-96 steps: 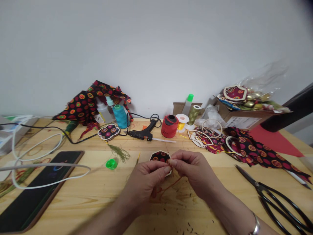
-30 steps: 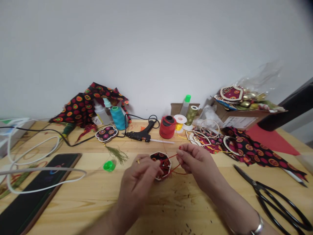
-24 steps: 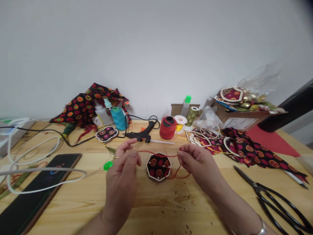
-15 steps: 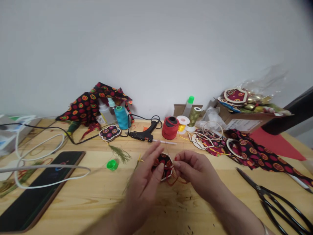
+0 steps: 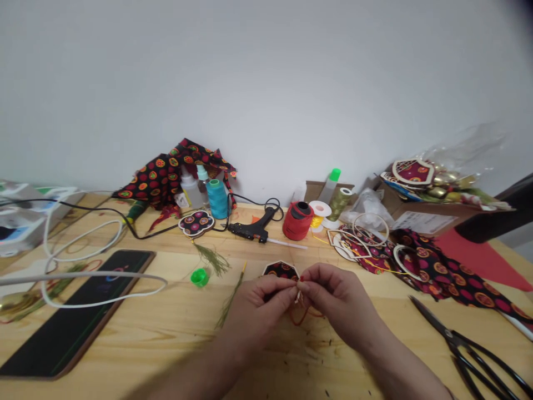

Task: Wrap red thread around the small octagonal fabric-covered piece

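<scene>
My left hand (image 5: 260,305) is closed, its thumb and forefinger pinched together at the tips of my right hand (image 5: 339,297). My right hand pinches a thin red cord (image 5: 296,321), whose loops hang below the fingertips. Both pinches meet on this cord, though the exact grip is partly hidden. Just behind the fingers lies an eight-sided ornament (image 5: 281,270) of dark patterned fabric with a pale rim. Its lower part is covered by my hands. Left of my left hand, a green tassel (image 5: 230,303) with a yellow top rests on the wooden table (image 5: 175,333).
A black glue gun (image 5: 252,230), a red cord spool (image 5: 298,220) and a blue thread cone (image 5: 217,200) stand behind. Black scissors (image 5: 452,336) lie at right. On the left are a phone (image 5: 79,311), a white cable (image 5: 100,305) and a green cap (image 5: 200,277).
My left hand's spread fingers have closed into a pinch and moved right to meet my right fingertips. The camera view has shifted slightly left.
</scene>
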The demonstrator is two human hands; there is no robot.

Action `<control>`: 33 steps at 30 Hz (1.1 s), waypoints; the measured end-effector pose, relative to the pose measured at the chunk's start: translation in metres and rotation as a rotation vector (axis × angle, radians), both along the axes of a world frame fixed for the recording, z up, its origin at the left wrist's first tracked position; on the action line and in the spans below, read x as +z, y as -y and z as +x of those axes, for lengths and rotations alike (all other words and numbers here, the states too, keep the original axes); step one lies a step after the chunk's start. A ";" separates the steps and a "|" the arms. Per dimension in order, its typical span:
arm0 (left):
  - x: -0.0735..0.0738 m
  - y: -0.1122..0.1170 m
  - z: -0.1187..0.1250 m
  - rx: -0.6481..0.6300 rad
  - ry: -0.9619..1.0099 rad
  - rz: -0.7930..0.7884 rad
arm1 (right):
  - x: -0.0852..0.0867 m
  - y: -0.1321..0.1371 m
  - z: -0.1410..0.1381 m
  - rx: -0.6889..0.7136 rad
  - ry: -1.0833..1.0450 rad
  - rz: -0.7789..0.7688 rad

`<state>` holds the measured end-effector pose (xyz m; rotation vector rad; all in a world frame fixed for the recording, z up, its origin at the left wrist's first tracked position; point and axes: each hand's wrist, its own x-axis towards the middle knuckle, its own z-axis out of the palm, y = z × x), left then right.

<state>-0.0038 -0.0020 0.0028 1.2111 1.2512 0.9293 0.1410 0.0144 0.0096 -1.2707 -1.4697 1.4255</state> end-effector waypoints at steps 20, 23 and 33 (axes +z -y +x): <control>-0.002 0.001 0.002 -0.033 0.392 -0.245 | -0.005 -0.002 0.004 0.069 -0.253 -0.224; -0.003 0.001 0.003 0.010 0.390 -0.269 | -0.006 -0.004 0.003 0.065 -0.249 -0.225; -0.005 -0.001 0.002 0.031 0.381 -0.194 | -0.006 -0.004 -0.001 0.050 -0.188 -0.141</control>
